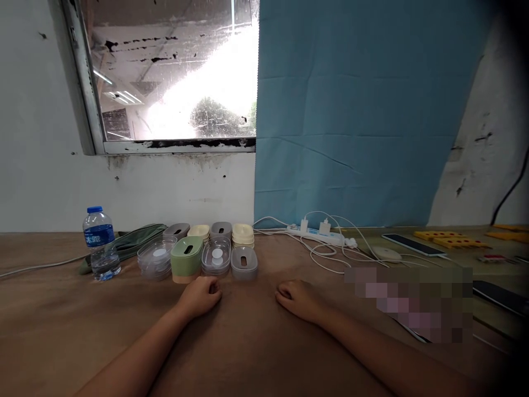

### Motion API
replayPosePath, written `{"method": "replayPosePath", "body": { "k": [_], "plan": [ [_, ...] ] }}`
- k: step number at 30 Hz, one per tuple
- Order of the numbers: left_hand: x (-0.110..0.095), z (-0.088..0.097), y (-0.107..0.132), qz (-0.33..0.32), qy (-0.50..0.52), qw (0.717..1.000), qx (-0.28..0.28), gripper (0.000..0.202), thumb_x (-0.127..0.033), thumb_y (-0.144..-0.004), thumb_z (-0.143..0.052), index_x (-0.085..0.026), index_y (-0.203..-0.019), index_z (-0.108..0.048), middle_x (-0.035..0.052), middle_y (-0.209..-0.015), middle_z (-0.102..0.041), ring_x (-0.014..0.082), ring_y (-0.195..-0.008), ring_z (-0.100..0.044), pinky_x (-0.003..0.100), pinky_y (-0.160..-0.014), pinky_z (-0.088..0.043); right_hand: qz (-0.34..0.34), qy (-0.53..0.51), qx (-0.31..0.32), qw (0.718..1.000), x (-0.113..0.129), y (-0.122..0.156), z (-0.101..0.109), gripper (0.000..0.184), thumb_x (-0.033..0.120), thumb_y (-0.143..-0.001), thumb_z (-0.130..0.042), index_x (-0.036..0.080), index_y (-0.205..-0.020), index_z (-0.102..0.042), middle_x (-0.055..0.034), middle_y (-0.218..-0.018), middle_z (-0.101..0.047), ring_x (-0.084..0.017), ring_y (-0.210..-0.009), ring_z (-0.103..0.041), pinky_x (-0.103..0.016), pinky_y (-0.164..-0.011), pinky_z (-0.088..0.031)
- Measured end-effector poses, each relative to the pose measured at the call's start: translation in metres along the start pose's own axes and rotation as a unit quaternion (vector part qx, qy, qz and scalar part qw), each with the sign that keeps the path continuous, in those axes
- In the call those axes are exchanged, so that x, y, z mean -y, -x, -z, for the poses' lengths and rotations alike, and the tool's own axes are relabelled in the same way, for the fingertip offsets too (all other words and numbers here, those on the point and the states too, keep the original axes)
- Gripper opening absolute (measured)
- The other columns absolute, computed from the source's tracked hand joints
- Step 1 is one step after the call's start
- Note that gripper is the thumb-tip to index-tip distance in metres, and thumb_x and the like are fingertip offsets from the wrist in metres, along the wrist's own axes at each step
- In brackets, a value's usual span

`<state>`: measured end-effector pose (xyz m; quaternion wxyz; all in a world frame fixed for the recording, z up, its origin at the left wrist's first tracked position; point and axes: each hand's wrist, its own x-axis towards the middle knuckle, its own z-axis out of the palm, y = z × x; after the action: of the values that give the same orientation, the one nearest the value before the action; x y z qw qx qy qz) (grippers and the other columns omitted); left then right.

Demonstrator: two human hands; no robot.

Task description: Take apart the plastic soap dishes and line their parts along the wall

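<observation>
My left hand (pixel 200 296) rests on the brown table with its fingers curled into a loose fist. Just beyond it stands a green box (pixel 187 259) with a slot in its top and a tan base. My right hand (pixel 301 300) lies farther right, also closed, and nothing shows in either hand. Between and beyond the hands is a grey slotted piece (pixel 244 266). Clear plastic trays (pixel 216 258) are stacked beside the green box, with another clear stack (pixel 156 259) to its left. Behind these sit cream stacked pieces (pixel 243 234) and more grey slotted pieces (pixel 221 228).
A water bottle (pixel 99 242) and a dark green bag (pixel 136 241) are at the left. White cables run from a power strip (pixel 322 235) at the back. Phones (pixel 413 246) and yellow racks (pixel 448 239) lie on the right. One patch there is pixelated.
</observation>
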<state>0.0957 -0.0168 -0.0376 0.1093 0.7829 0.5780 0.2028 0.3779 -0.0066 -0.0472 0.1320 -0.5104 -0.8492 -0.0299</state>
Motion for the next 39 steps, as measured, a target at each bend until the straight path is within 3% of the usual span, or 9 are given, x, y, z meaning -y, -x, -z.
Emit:
{"method": "replayPosePath", "body": {
  "k": [14,20,26,30,39],
  "plan": [
    [0.000,-0.001,0.000,0.007,-0.010,1.000,0.001,0.010,-0.017,-0.070,-0.046,-0.016,-0.064,-0.054,-0.0002,-0.064,-0.058,0.0119,-0.061,-0.050,0.021,-0.050,-0.024,0.046,0.040,0.007,0.998,0.001,0.000,0.004,0.033,0.025,-0.084,-0.040,0.017,-0.056,-0.057,-0.0030,-0.060,-0.061,-0.013,-0.054,-0.051,-0.024,-0.050,-0.022],
    [-0.004,-0.001,0.002,0.003,-0.017,1.000,-0.001,0.009,-0.018,-0.069,-0.046,-0.017,-0.063,-0.053,-0.0001,-0.064,-0.058,0.0120,-0.061,-0.050,0.022,-0.050,-0.023,0.157,0.039,0.068,0.984,0.007,-0.012,0.014,0.028,0.021,-0.081,-0.042,0.016,-0.062,-0.062,-0.0049,-0.063,-0.064,-0.014,-0.056,-0.053,-0.023,-0.054,-0.029],
    [-0.003,-0.002,0.001,-0.011,-0.010,1.000,-0.005,0.010,-0.019,-0.069,-0.045,-0.017,-0.062,-0.052,-0.0002,-0.063,-0.058,0.0115,-0.059,-0.050,0.022,-0.050,-0.022,0.244,0.025,0.098,0.964,0.036,-0.023,0.014,0.028,0.024,-0.081,-0.041,0.015,-0.068,-0.064,-0.0060,-0.063,-0.064,-0.013,-0.052,-0.051,-0.024,-0.053,-0.031],
    [0.000,-0.003,0.000,-0.011,-0.008,1.000,-0.006,0.009,-0.020,-0.070,-0.046,-0.017,-0.063,-0.052,-0.0006,-0.063,-0.058,0.0115,-0.059,-0.050,0.021,-0.049,-0.023,0.263,-0.007,0.085,0.961,0.046,-0.022,0.007,0.028,0.020,-0.083,-0.039,0.016,-0.066,-0.060,-0.0027,-0.061,-0.061,-0.011,-0.053,-0.049,-0.022,-0.055,-0.031],
    [0.007,0.005,-0.002,-0.004,-0.002,1.000,0.000,0.011,-0.021,-0.071,-0.047,-0.017,-0.064,-0.053,0.0000,-0.065,-0.058,0.0121,-0.062,-0.050,0.021,-0.050,-0.025,0.274,-0.052,0.065,0.958,0.036,-0.026,-0.002,0.027,0.018,-0.080,-0.042,0.016,-0.052,-0.039,0.0041,-0.051,-0.043,-0.007,-0.048,-0.035,-0.020,-0.051,-0.026]
  ]
}}
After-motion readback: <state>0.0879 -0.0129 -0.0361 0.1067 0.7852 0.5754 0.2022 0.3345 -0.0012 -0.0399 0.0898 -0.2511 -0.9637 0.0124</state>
